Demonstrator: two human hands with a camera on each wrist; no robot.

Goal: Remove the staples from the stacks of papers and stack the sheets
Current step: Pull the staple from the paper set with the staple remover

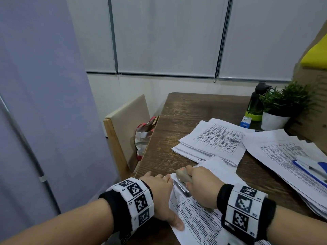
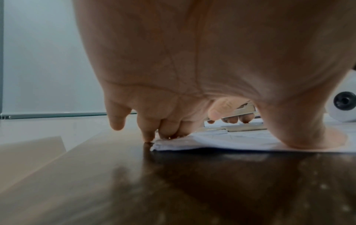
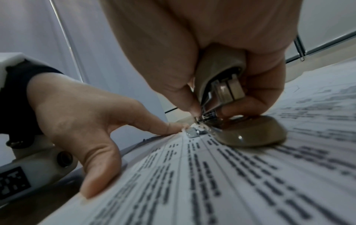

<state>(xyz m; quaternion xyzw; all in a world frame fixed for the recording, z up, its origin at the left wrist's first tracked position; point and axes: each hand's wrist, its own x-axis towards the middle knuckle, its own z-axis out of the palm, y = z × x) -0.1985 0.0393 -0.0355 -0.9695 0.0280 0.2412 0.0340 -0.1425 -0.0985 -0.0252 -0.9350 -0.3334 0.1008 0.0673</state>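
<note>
Two hands on printed sheet (image 1: pixel 200 221); text blurred, unreadable

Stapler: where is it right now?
Head view, bottom centre: the stapler is in the right hand, on the corner of the printed sheets beside the left hand.

table (image 1: pixel 185 110): dark grained wood, glossy | sheets (image 3: pixel 231 175): matt printed paper | stapler (image 3: pixel 217 71): beige plastic, shiny metal

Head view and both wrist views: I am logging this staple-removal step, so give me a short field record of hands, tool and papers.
left hand: fingers straight, pressing the printed stack flat near its corner
right hand: grips the beige stapler
tool tip: at the stack's corner, beside the left fingertips
other papers: loose piles farther back on the wooden table
</note>
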